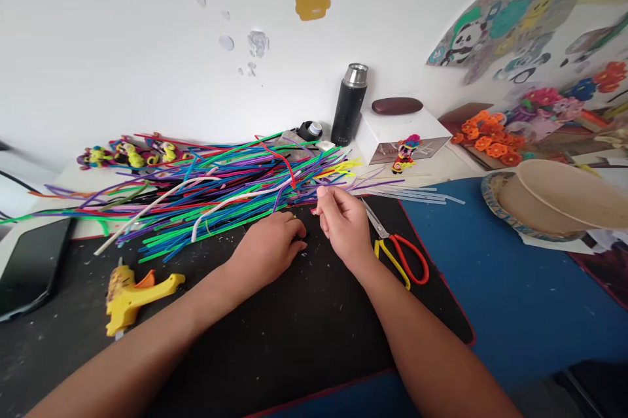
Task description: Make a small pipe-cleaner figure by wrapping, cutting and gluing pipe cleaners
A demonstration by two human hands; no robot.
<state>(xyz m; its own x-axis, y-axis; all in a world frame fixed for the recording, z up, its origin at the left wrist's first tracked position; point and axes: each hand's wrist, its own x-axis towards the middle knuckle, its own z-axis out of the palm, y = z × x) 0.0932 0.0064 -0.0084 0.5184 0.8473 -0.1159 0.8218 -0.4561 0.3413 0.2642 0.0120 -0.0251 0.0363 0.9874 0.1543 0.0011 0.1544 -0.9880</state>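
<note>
My left hand (269, 244) rests low over the black mat (294, 333), its fingers bent and a small gap between thumb and forefinger; nothing shows in that gap. Beside it, my right hand (346, 225) is closed in a pinch, thumb up. A tiny red and white bit peeks out at its left side, too small to name. Just beyond both hands lies a loose heap of coloured pipe cleaners (235, 192). Scissors (392, 241) with red and yellow handles lie right of my right hand, partly hidden by the wrist.
A yellow glue gun (135, 297) and a phone (34, 267) lie at left. Behind the heap stand a black flask (349, 104), a white box (402, 133) and a small pipe-cleaner figure (406, 155). Similar figures (130, 153) lie back left. A bowl (574, 189) sits at right.
</note>
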